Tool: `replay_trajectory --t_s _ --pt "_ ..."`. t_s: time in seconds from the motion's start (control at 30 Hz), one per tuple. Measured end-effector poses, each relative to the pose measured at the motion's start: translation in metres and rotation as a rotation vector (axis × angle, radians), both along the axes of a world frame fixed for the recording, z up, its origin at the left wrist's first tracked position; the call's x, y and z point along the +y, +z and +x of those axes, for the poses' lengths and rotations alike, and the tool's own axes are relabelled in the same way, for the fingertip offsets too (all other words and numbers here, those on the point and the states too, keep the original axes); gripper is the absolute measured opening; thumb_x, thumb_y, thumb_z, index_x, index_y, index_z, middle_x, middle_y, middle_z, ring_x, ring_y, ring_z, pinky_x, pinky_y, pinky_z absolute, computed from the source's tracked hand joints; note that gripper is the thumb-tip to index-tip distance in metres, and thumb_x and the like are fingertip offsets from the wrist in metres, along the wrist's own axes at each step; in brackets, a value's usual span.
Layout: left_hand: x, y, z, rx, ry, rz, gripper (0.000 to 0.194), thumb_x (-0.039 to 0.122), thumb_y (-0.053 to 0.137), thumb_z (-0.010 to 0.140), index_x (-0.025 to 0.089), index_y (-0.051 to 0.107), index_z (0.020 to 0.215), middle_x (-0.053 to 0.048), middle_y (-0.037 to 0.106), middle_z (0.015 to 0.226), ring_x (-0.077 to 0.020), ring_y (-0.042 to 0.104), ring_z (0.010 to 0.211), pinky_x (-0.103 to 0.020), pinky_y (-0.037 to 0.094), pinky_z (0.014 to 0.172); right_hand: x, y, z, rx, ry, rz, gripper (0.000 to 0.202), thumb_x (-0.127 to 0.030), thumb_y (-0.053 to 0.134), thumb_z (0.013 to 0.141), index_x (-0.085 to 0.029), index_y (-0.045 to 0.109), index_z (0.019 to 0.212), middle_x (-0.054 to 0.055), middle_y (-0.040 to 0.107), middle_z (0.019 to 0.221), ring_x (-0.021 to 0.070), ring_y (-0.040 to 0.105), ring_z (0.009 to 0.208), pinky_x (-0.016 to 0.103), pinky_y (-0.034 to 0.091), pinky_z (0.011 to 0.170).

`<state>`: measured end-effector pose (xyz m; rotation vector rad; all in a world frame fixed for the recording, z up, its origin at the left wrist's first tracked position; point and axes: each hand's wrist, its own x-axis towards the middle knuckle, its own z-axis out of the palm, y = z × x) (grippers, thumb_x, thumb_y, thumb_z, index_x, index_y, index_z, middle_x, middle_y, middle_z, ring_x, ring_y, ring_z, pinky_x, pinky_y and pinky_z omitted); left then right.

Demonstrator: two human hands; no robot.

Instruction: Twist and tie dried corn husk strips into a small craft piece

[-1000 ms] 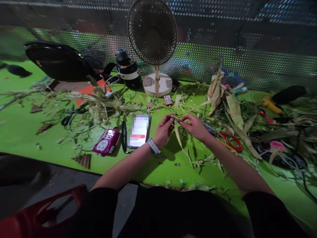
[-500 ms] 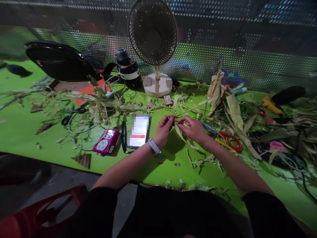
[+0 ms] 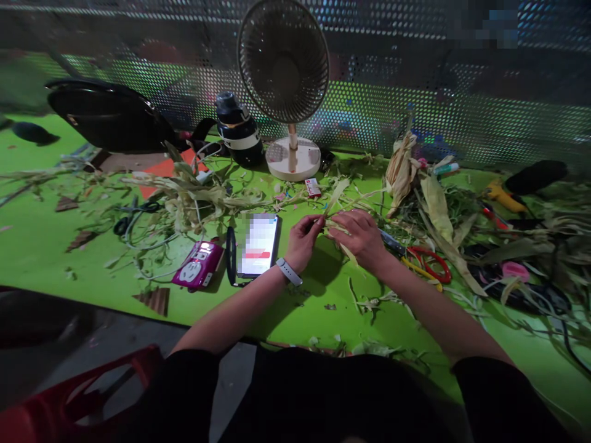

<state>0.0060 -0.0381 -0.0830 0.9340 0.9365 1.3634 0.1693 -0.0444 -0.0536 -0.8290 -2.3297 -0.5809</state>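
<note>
Pale green corn husk strips (image 3: 339, 192) stick out above and below my two hands over the green table. My left hand (image 3: 302, 243) is closed, its thumb and fingertips pinching the husk. To its right, my right hand (image 3: 362, 240) is bent over the same husk with its fingers together, covering part of it. A phone (image 3: 261, 246) with a lit screen stands left of my left hand. Scissors with red handles (image 3: 431, 263) lie beyond my right wrist. Whatever is between my left fingertips besides husk is too small to make out.
A white fan (image 3: 293, 159) and a dark bottle (image 3: 237, 132) stand at the back. Dried husks (image 3: 401, 165) are heaped at the right, near a yellow glue gun (image 3: 502, 194). A purple power strip (image 3: 199, 264) with a white cord lies at the left. Husk scraps litter the table (image 3: 258, 317).
My right hand has turned over and closed in on the husk, its back now facing up. The husk's upper end has swung right. My left hand has barely moved.
</note>
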Motion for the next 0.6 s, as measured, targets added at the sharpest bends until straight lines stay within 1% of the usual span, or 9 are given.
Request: replay_trajectory --t_s 0.13,0.27,0.4,0.53,0.6 --pt "0.000 -0.001 -0.002 0.111 0.016 0.032 0.020 0.032 0.074 0.071 0.018 0.072 0.085 -0.002 0.069 0.078 -0.0110 0.058 0.070 -0.026 0.046 0.070 0.007 0.000 0.004 0.054 0.063 -0.180 0.016 -0.028 0.055 0.090 -0.021 0.069 0.091 0.004 0.072 0.095 0.0186 0.057 0.092 0.034 0.041 0.085" --pt "0.000 -0.002 -0.001 0.110 0.008 0.011 0.023 0.034 0.074 0.070 0.020 0.073 0.088 -0.003 0.071 0.083 -0.0131 0.062 0.077 -0.030 0.048 0.078 0.013 -0.004 0.004 0.168 0.098 -0.360 0.017 -0.028 0.055 0.090 -0.020 0.069 0.087 0.003 0.073 0.085 0.0180 0.061 0.082 0.033 0.043 0.079" --pt "-0.001 0.000 0.000 0.085 0.001 0.008 0.025 0.036 0.076 0.068 0.021 0.075 0.089 -0.003 0.073 0.090 -0.0142 0.064 0.084 -0.032 0.049 0.085 0.013 -0.003 0.002 0.367 0.015 -0.521 0.023 -0.034 0.055 0.089 -0.020 0.070 0.081 0.006 0.071 0.082 0.0183 0.061 0.079 0.032 0.045 0.076" --pt "-0.003 0.003 0.002 0.028 -0.034 0.001 0.026 0.037 0.077 0.066 0.022 0.075 0.087 -0.002 0.073 0.084 -0.0125 0.064 0.078 -0.031 0.051 0.083 0.008 0.003 0.001 0.512 -0.090 -0.737 0.022 -0.038 0.055 0.088 -0.020 0.068 0.083 0.004 0.070 0.082 0.0175 0.062 0.077 0.029 0.046 0.071" --pt "-0.005 0.005 0.003 0.011 -0.068 0.001 0.026 0.036 0.078 0.066 0.022 0.075 0.087 -0.002 0.073 0.082 -0.0113 0.063 0.074 -0.029 0.051 0.080 0.005 0.005 0.001 0.561 -0.128 -0.797 0.021 -0.038 0.056 0.088 -0.021 0.066 0.085 0.002 0.069 0.080 0.0166 0.062 0.076 0.028 0.046 0.070"
